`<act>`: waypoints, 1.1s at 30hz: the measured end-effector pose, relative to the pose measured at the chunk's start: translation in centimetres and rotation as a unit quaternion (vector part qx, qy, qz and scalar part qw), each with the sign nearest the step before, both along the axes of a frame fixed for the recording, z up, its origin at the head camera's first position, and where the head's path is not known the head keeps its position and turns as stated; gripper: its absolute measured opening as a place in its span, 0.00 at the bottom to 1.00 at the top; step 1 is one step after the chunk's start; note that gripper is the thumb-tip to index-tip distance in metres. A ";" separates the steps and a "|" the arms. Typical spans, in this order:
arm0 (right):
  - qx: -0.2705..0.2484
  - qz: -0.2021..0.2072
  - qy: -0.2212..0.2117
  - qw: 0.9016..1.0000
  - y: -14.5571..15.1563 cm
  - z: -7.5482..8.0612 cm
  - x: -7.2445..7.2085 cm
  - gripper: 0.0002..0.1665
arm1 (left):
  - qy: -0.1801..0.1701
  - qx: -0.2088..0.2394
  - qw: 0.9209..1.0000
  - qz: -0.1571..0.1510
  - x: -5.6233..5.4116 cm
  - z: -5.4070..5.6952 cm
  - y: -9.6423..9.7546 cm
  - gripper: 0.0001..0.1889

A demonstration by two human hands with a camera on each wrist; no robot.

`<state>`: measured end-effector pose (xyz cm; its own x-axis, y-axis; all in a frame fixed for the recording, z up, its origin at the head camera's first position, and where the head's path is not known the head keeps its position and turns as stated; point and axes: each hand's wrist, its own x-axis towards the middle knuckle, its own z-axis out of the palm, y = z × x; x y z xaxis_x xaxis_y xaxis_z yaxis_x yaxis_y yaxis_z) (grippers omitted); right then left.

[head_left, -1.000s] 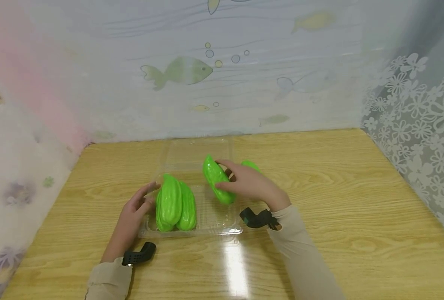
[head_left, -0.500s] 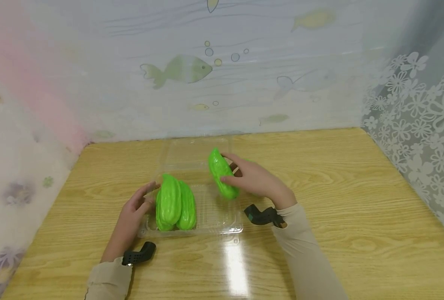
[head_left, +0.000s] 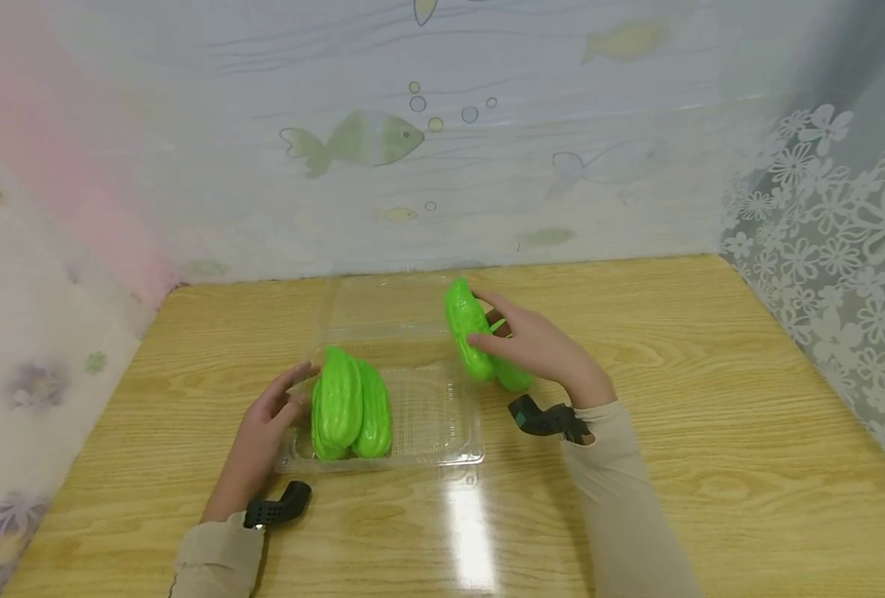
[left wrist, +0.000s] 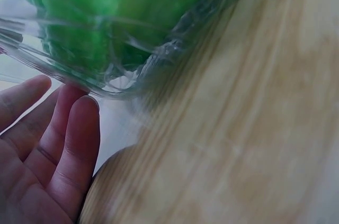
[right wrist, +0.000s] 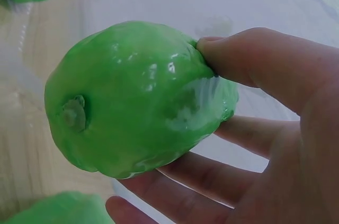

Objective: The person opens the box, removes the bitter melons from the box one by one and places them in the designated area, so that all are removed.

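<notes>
In the head view my right hand (head_left: 535,340) holds a glossy green bitter melon (head_left: 466,330) above the right rear of a clear plastic box. The right wrist view shows the thumb and fingers round this bitter melon (right wrist: 132,97), its stem end facing the camera. Several similar bitter melons (head_left: 341,403) lie in the left half of the clear plastic box (head_left: 427,459). Beside the box's left wall is my left hand (head_left: 269,419), with extended fingertips touching the plastic in the left wrist view. Another bitter melon (head_left: 513,375) lies right of the box, partly hidden by my right hand.
The box's transparent lid (head_left: 390,303) is folded back towards the wall. A wood-grain table (head_left: 674,399) carries everything. Printed curtains (head_left: 487,191) close off its back and sides. A black wrist camera (head_left: 547,417) sits at my right wrist.
My right hand has moved right and away from me with the bitter melon, from over the box towards its right rear. My left hand and the melons in the box stay put.
</notes>
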<state>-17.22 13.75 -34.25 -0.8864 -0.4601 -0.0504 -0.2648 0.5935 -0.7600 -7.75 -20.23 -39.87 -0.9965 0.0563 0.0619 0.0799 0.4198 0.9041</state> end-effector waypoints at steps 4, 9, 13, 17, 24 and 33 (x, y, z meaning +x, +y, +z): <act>-0.007 -0.010 -0.007 1.000 0.8 0.0 -0.2 0.40 | 0.002 -0.002 1.000 0.000 0.0 0.0 0.0 0.22; -0.006 -0.016 -0.013 1.000 1.6 0.1 -0.3 0.40 | 0.002 -0.002 1.000 -0.002 0.0 -0.1 -0.1 0.22; 0.000 -0.015 -0.015 1.000 1.9 0.3 -0.3 0.41 | 0.003 -0.005 1.000 -0.001 -0.1 -0.1 -0.2 0.22; 0.002 -0.018 -0.019 1.000 2.2 0.4 -0.4 0.41 | 0.003 -0.006 1.000 0.000 -0.2 -0.1 -0.2 0.22; -0.014 -0.038 -0.030 0.999 3.1 -0.4 -0.9 0.41 | -0.006 0.004 1.000 -0.002 -0.1 -0.3 -0.2 0.22; -0.001 -0.075 -0.043 0.996 4.3 -1.7 -1.7 0.42 | -0.001 -0.005 1.000 0.001 -0.2 -0.4 -0.2 0.22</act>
